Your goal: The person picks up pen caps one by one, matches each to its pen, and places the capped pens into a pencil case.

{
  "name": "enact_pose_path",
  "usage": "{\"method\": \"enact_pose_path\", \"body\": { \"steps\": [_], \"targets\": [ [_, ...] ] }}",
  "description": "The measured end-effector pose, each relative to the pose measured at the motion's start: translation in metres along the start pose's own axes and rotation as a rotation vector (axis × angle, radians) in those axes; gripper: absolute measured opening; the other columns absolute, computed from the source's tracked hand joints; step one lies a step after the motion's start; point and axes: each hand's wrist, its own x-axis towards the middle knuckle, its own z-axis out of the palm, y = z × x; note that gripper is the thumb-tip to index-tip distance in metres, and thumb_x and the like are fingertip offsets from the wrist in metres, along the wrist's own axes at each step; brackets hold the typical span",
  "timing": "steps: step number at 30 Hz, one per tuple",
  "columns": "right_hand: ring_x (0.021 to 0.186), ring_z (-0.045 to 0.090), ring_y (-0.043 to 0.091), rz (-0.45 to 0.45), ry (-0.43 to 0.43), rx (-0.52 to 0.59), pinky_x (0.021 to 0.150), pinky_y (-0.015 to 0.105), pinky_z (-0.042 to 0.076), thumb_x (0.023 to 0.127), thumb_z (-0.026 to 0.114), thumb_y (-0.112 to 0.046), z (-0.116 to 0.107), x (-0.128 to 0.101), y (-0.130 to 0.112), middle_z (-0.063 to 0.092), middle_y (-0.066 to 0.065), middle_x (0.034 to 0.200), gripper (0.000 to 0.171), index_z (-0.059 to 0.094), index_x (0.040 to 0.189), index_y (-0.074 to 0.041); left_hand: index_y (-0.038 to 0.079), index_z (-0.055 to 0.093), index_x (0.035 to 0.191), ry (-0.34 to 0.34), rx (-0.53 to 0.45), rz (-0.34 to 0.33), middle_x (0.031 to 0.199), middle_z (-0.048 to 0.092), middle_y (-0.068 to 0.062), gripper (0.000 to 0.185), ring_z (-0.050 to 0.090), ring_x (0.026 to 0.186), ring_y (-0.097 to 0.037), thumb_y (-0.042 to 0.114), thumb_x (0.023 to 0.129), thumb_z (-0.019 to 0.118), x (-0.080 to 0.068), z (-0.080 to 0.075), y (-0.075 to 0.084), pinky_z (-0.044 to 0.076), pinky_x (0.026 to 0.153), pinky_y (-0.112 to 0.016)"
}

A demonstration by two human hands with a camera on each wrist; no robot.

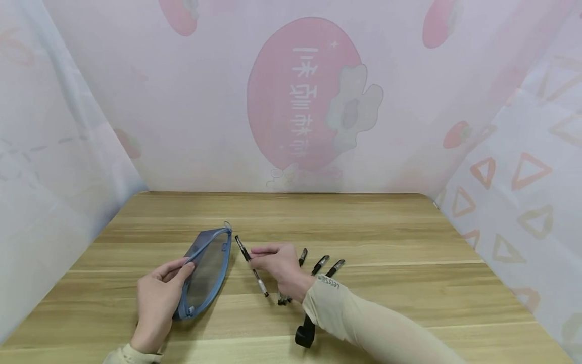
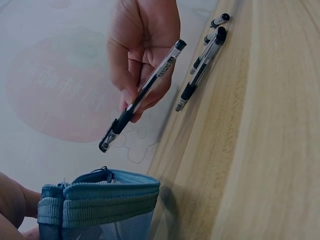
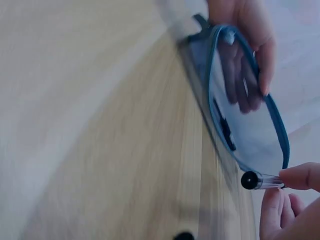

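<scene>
A blue zippered mesh pouch point(image 1: 200, 275) stands with its mouth spread on the left part of the table. My left hand point(image 1: 159, 298) grips its near side, thumb on the zipper edge. Just right of the pouch, my right hand point(image 1: 277, 265) pinches a clear gel pen point(image 1: 260, 282) with a black grip by its middle, tilted above the wood. In the left wrist view the held pen point(image 2: 150, 90) slants down towards the pouch mouth point(image 2: 115, 182). A dark pen-like shape point(image 3: 225, 125) shows within the pouch opening in the right wrist view.
Several similar pens point(image 1: 320, 264) lie on the wooden table point(image 1: 386, 222), partly hidden under my right hand and wrist. A black device point(image 1: 305, 331) sits beneath the right wrist. Printed cloth walls point(image 1: 204, 101) stand behind and at both sides.
</scene>
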Motion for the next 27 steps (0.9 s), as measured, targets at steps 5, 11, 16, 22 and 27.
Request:
{"method": "enact_pose_path", "body": {
  "steps": [5, 11, 16, 22, 27],
  "targets": [
    [0.083, 0.07, 0.021, 0.035, -0.011, 0.047, 0.082, 0.033, 0.056, 0.074, 0.075, 0.013, 0.011, -0.004, 0.0, 0.073, 0.009, 0.093, 0.031, 0.074, 0.104, 0.002, 0.001, 0.072, 0.114, 0.011, -0.016, 0.01, 0.092, 0.074, -0.003, 0.03, 0.067, 0.079, -0.001, 0.02, 0.09, 0.075, 0.0, 0.0, 0.0, 0.051, 0.067, -0.012],
    [0.083, 0.07, 0.021, 0.067, -0.018, 0.124, 0.08, 0.032, 0.056, 0.074, 0.073, 0.015, 0.026, -0.007, 0.003, 0.073, 0.01, 0.095, 0.034, 0.073, 0.105, 0.003, 0.0, 0.072, 0.114, 0.013, -0.045, -0.001, 0.095, 0.073, -0.002, 0.032, 0.066, 0.08, 0.002, 0.02, 0.09, 0.075, -0.001, 0.0, 0.0, 0.051, 0.069, -0.012],
    [0.086, 0.069, 0.022, 0.123, 0.014, 0.209, 0.08, 0.029, 0.056, 0.075, 0.071, 0.017, 0.041, -0.005, 0.005, 0.07, 0.012, 0.099, 0.03, 0.072, 0.102, 0.004, 0.0, 0.071, 0.115, 0.008, -0.063, -0.013, 0.099, 0.073, -0.002, 0.032, 0.065, 0.081, 0.003, 0.019, 0.09, 0.075, -0.002, 0.001, 0.0, 0.052, 0.07, -0.013],
    [0.092, 0.068, 0.025, 0.177, 0.119, 0.273, 0.086, 0.033, 0.055, 0.075, 0.072, 0.014, 0.058, -0.001, 0.004, 0.07, 0.012, 0.101, 0.032, 0.071, 0.104, 0.0, -0.001, 0.071, 0.116, -0.009, -0.106, -0.052, 0.098, 0.073, -0.001, 0.033, 0.066, 0.082, 0.003, 0.018, 0.089, 0.077, -0.003, 0.001, 0.003, 0.051, 0.071, -0.012],
    [0.093, 0.068, 0.024, 0.187, 0.196, 0.327, 0.087, 0.034, 0.054, 0.075, 0.071, 0.015, 0.067, 0.005, 0.003, 0.069, 0.013, 0.104, 0.035, 0.069, 0.107, 0.002, -0.001, 0.07, 0.116, -0.029, -0.173, -0.089, 0.098, 0.073, -0.001, 0.033, 0.066, 0.086, 0.001, 0.015, 0.089, 0.076, -0.004, 0.003, 0.004, 0.052, 0.073, -0.013]
  ]
}}
